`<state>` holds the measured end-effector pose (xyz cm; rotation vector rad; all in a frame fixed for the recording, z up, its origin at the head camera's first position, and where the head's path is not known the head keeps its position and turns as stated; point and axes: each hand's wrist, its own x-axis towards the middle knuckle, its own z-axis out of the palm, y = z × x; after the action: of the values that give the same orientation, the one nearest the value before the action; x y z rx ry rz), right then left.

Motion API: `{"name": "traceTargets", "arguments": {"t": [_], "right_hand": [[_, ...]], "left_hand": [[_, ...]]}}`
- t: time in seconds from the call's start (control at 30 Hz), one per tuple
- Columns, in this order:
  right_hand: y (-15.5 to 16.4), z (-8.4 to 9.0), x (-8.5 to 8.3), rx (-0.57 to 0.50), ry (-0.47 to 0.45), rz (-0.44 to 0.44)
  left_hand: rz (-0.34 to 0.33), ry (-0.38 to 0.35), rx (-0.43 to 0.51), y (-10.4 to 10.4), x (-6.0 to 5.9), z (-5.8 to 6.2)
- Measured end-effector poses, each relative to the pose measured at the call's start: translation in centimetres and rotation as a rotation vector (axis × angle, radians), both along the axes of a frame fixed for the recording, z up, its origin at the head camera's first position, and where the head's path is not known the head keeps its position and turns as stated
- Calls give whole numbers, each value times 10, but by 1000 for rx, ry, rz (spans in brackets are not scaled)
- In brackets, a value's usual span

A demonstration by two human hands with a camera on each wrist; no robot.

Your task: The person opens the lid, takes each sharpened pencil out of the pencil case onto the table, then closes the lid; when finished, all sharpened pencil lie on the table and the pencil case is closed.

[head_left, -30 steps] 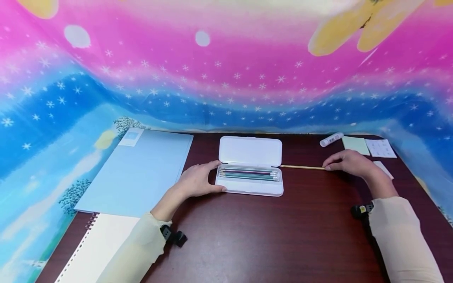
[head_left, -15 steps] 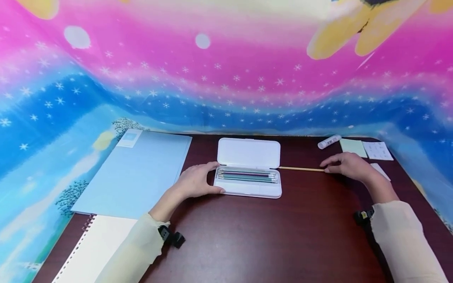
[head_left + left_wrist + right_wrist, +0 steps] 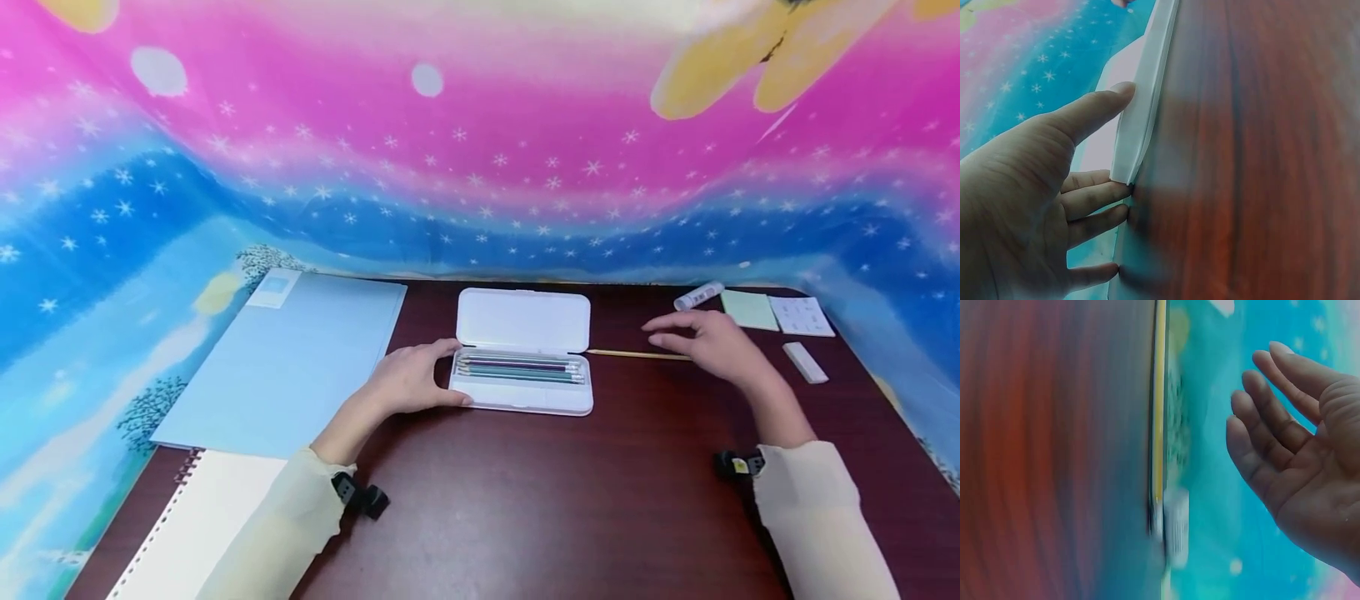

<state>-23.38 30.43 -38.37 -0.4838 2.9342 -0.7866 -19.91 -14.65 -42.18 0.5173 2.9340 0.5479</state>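
Observation:
An open white pencil case [image 3: 528, 406] lies on the table with several pencils [image 3: 521, 369] in its tray and its lid [image 3: 522, 321] folded back. My left hand [image 3: 405, 379] holds the case's left end, thumb on the front edge and a fingertip at the back corner. In the left wrist view, the thumb [image 3: 1100, 106] presses the white side of the case. A yellow pencil [image 3: 630, 354] lies flat to the right of the case. Above its right end hovers my right hand [image 3: 708, 342], fingers apart from it; the right wrist view has nothing in that hand [image 3: 1297, 450].
At the back right are a glue stick [image 3: 698, 296], a green note pad [image 3: 750, 309] and a white printed pad [image 3: 801, 317]. A white block [image 3: 805, 362] lies before them. A blue folder [image 3: 300, 358] and a spiral notebook [image 3: 217, 492] cover the left side.
My right hand has let go of the yellow pencil, risen and moved left, uncovering the white block. The pencil stays on the table. My left hand keeps its place on the case.

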Motion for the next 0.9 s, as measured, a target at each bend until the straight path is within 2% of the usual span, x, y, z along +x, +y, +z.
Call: {"name": "traceTargets", "arguments": {"t": [0.23, 0.53, 0.7, 0.9], "right_hand": [[-50, -6, 5, -11, 17, 113], [-105, -7, 6, -14, -71, 288], [-120, -9, 3, 41, -106, 322], [-129, -10, 3, 113, -103, 336]], "left_hand": [[1, -8, -2, -1, -1, 1], [18, -22, 0, 1, -3, -2], [29, -19, 6, 1, -1, -4], [40, -12, 7, 0, -2, -3]]}}
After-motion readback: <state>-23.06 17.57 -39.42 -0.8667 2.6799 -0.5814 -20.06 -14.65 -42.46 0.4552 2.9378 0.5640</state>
